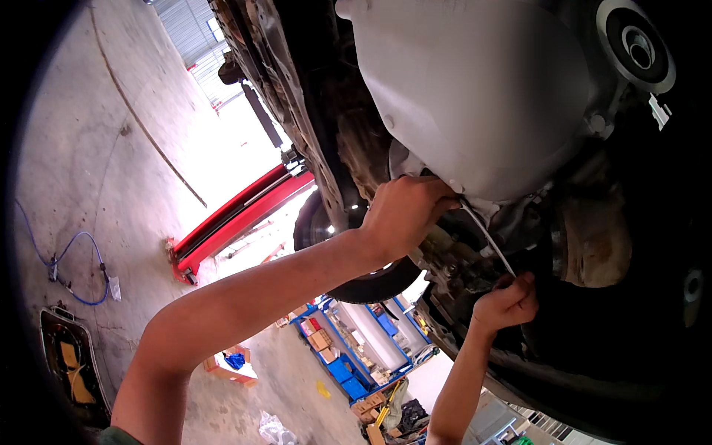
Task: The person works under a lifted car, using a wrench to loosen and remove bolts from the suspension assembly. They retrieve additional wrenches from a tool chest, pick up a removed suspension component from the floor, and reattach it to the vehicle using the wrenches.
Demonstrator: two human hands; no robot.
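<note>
Above me is the underside of a raised car, with a large smooth grey pan (475,96). At the lower rim of the pan, my left hand (408,215) is closed with its fingers around the upper end of a slim silver wrench (487,236). The head of the wrench is hidden by these fingers and the rim. My right hand (506,302) is closed on the lower end of the wrench. The shaft slants down to the right between the two hands. A bolt head (598,123) shows on the pan's right edge.
Dark metal parts and a brownish rounded part (593,237) crowd the right hand. Behind my left arm are a tire (371,289) and a red lift arm (237,219). Below are blue shelves (374,345), a carton (233,368), a blue hose (85,300) and a removed pan (70,363).
</note>
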